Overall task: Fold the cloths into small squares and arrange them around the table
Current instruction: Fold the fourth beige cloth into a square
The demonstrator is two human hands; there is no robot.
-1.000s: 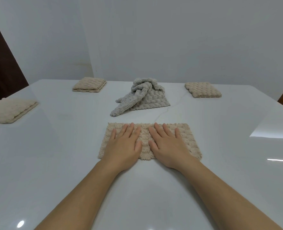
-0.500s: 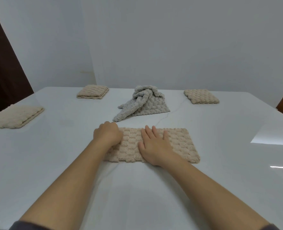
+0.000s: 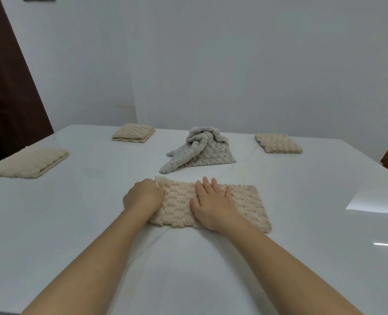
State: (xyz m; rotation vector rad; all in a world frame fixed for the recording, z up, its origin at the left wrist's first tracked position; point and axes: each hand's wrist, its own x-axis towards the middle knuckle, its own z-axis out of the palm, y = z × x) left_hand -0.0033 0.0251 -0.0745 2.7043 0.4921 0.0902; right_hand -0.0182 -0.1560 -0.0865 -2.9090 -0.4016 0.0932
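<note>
— So, where is the beige cloth (image 3: 245, 205)?

— It lies flat on the white table (image 3: 74, 212) as a long rectangle, close to the near edge and about midway along it.

— And the hands?

— The left hand (image 3: 143, 197) is curled at the rectangle's left end, its fingers tucked round the fabric. The far-left corner of the fabric stands slightly raised there. The right hand (image 3: 213, 208) lies palm-down on the middle, fingers straight and a little spread, pressing the fabric to the table.

— What else is on the table?

— A grey cloth (image 3: 202, 151) sits crumpled at the middle, just beyond the rectangle and not touching it. Three are already folded. The left-edge square (image 3: 29, 162) is by the left edge, the far-left square (image 3: 133, 133) towards the far-left corner, and the far-right square (image 3: 278, 143) towards the far-right corner.
</note>
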